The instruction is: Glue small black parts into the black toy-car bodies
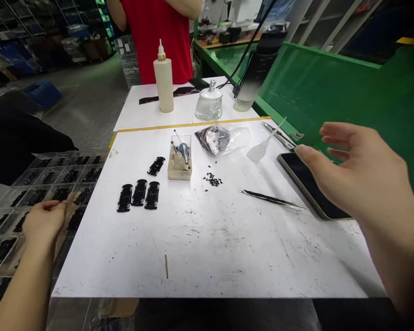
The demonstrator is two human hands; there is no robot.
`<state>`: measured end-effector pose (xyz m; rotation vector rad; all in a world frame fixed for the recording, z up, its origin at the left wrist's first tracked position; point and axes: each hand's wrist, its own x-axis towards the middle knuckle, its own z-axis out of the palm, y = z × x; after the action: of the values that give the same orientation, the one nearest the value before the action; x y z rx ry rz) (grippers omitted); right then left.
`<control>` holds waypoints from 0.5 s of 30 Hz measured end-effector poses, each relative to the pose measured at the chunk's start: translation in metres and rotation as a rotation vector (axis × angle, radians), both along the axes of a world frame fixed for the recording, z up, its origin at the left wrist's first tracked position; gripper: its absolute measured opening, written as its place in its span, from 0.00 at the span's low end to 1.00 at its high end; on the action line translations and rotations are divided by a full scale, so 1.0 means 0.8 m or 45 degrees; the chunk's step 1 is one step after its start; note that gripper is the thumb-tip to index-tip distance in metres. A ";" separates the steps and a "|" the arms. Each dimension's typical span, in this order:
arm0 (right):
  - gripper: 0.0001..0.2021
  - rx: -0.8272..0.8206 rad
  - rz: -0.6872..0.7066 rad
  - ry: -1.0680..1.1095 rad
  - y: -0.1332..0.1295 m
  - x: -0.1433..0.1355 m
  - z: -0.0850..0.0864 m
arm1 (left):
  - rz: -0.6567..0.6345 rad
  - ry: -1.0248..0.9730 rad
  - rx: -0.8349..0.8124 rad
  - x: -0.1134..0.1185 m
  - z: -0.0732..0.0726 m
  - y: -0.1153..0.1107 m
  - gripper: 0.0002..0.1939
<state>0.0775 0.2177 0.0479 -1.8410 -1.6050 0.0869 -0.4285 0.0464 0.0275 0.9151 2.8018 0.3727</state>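
Basically, two bare hands are working at opposite sides of a white surface [207, 257]. L hand [44, 223] is reaching past the surface's L edge, down over a clear compartment tray [22, 250]; its fingers are curling in, but can't tell if the grip is pinching anything, b/c the fingertips are partly hidden. Black car-shaped pcs [2, 252] are lying in many compartments around it. R hand [345, 161] is hanging in the air on the R side, grip spread wide, thumb well apart from the fingers, holding nothing; it's partly covering a phone [312, 184] in this view.

On the surface, L of ctr, four loose black pcs [152, 195] are lying: three are sitting side by side, one is slanting just behind them. Beside that one, a small clear box [180, 175] is holding thin tools w/ rounded ends. Near ctr, tiny black bits [213, 179] are lying scattered, w/ a clear plastic bag [239, 137] resting behind. Btwn bits & phone, dark tweezers [272, 199] are lying flat; a translucent dropper [258, 151] is lying farther back. Beyond a yellow strip [193, 124], a tall bottle [164, 87] & a lidded glass jar [209, 105] are standing upright. A person in red [160, 41] is standing at the far side.
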 end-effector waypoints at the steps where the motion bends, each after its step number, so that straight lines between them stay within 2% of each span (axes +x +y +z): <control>1: 0.35 -0.077 0.004 -0.036 0.004 -0.002 0.005 | 0.037 0.008 0.035 0.009 0.008 0.008 0.23; 2: 0.37 -0.166 0.006 -0.078 0.010 -0.004 0.010 | 0.024 -0.008 0.070 0.021 0.014 0.016 0.24; 4: 0.45 -0.361 0.054 -0.147 0.028 -0.007 0.016 | -0.131 -0.110 0.097 0.049 0.022 0.033 0.26; 7: 0.51 -0.617 0.218 -0.159 0.056 -0.013 0.016 | -0.358 -0.243 0.039 0.085 0.019 0.057 0.31; 10: 0.44 -0.713 0.285 -0.140 0.075 -0.026 0.004 | -0.402 -0.320 0.011 0.099 0.015 0.075 0.30; 15: 0.21 -0.638 0.294 -0.171 0.083 -0.042 -0.023 | -0.385 -0.500 0.064 0.098 0.015 0.080 0.24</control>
<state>0.0442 0.2838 0.0296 -2.0473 -2.0222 0.5199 -0.3499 0.1105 0.0398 1.1167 2.2699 0.5141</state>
